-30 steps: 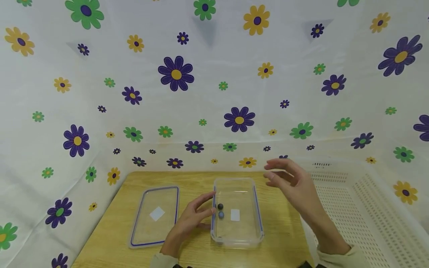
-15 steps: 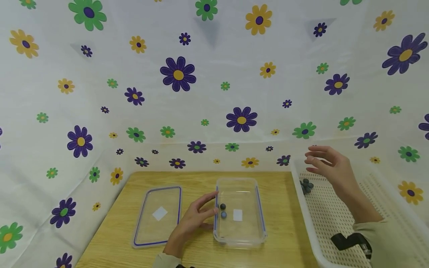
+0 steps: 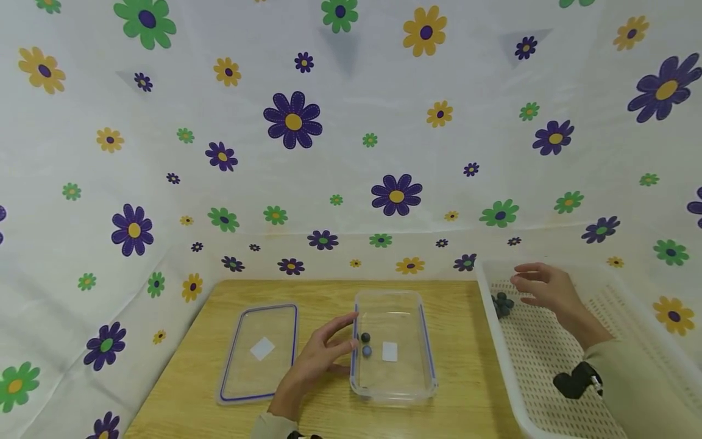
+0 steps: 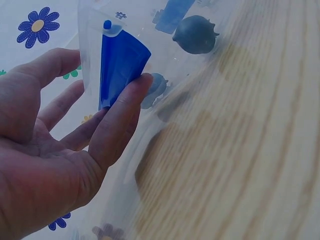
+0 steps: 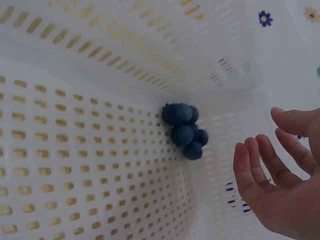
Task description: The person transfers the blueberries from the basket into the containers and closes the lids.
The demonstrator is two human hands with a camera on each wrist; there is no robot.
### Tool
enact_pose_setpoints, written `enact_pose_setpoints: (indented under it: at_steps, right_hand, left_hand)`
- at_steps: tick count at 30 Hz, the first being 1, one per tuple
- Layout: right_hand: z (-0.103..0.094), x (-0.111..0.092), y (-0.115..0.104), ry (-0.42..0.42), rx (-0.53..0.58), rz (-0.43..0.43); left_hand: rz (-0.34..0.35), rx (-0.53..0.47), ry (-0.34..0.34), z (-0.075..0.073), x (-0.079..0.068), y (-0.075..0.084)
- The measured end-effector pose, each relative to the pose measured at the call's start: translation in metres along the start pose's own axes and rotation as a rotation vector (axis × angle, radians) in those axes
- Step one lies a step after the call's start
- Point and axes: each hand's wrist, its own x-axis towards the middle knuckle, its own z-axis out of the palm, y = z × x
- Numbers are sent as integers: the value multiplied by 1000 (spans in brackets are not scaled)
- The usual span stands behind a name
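My left hand (image 3: 318, 356) rests relaxed against the left side of a clear plastic food container (image 3: 430, 366). In the left wrist view its fingertips touch the wall beside a blue side clip (image 4: 120, 65). Inside the container lie two blueberries, a dark one (image 3: 365, 337) and a bluish one (image 3: 367, 351), near the left wall. Over the white basket (image 3: 507, 378) hovers my right hand (image 3: 551, 292), fingers loosely curved, holding nothing. A cluster of blueberries (image 5: 182, 132) sits in the basket's far left corner, just left of that hand and apart from it.
Left of the container, a clear lid (image 3: 258, 378) with a blue seal lies on the wooden table (image 3: 181, 390). White labels show on lid and container. A flower-printed sheet (image 3: 340, 158) closes off the back and sides.
My right hand has moved from beside the container rightward over the basket, then lowered toward the blueberry cluster. The left hand stays at the container, and the head view shifted slightly.
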Motion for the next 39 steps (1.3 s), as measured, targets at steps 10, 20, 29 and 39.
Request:
enact_pose_setpoints:
  at_steps: [10, 20, 29, 39]
  right_hand:
    - [-1, 9, 34, -99, 65, 166]
    - [5, 17, 42, -140, 34, 266]
    - [15, 19, 40, -117, -65, 263]
    - [8, 17, 41, -126, -58, 215]
  left_hand:
    - [3, 12, 1, 0, 1, 2]
    - [8, 19, 7, 0, 0, 4]
    - [0, 14, 10, -1, 0, 3]
    - [0, 10, 12, 0, 0, 3]
